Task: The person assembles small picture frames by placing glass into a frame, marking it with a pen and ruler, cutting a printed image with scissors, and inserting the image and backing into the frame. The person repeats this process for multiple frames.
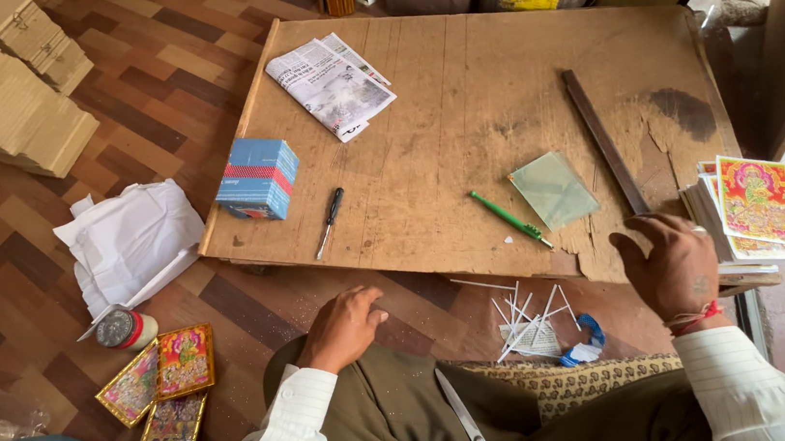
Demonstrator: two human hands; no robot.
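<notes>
Framed prints [162, 381] with gilt edges lie on the wood floor at far left. The left hand [344, 328] rests loosely curled on the knee, empty. On the worn board surface [457, 97] sit a green pen-like cutter [509, 219] and a small glass pane [554, 190] — smooth, rectangular. The right hand [674, 264], fingers spread and holding nothing, hovers by the dark straightedge [605, 142] — seemingly between cuts, beside stacked glossy prints [756, 209].

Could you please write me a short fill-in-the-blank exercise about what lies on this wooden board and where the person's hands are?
1. The folded newspaper lies on the wooden ____.
2. The pen beside the glass pane is ____ in colour.
3. The right hand rests beside a stack of picture ____.
4. The scissors lie on the person's ____.

Missing words: board; green; cards; lap.
</notes>
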